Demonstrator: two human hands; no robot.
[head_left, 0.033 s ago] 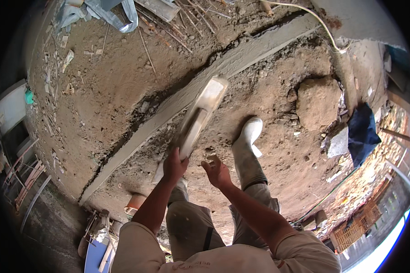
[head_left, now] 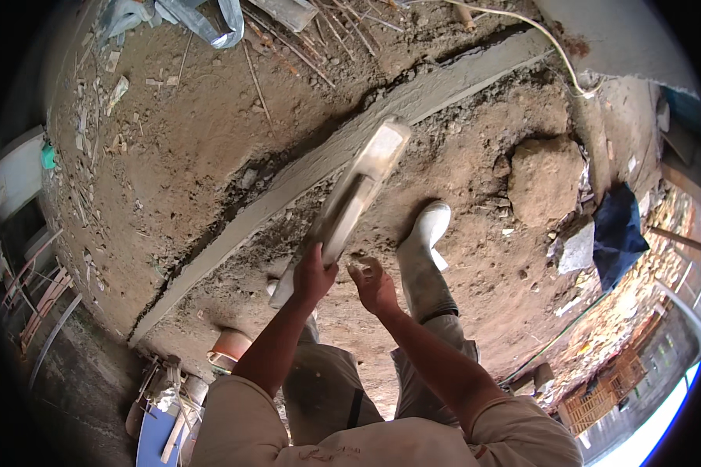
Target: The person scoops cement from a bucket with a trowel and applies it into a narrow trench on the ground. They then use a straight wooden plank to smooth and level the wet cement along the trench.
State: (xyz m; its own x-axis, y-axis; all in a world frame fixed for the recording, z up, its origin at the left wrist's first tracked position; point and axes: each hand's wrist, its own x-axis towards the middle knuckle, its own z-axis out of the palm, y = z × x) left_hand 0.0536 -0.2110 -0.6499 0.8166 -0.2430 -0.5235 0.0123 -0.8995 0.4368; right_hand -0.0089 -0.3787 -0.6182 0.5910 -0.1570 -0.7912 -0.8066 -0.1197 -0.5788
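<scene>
A long, pale, worn plastering float point(head_left: 378, 159) slants up and away from me in front of a low grey cement strip point(head_left: 304, 167). My left hand point(head_left: 315, 276) is closed round the near end of its handle. The float's near end passes beside and partly behind that hand. Just to the right, my right hand point(head_left: 374, 286) hovers apart from the float, fingers loosely bent with gaps between them and nothing visible in them. Below both hands are my white boots, the right boot point(head_left: 431, 226) showing most plainly on bare earth.
A large flat stone point(head_left: 545, 180) lies right, near a dark blue sheet point(head_left: 619, 233) and a grey block point(head_left: 576, 247). Thin rods point(head_left: 343, 31) and a grey plastic sheet point(head_left: 199, 19) lie at the far side. An orange bucket point(head_left: 231, 344) stands by my left leg.
My left hand and the float have shifted a little to the right and up. My right hand has moved slightly, its fingers still loosely bent.
</scene>
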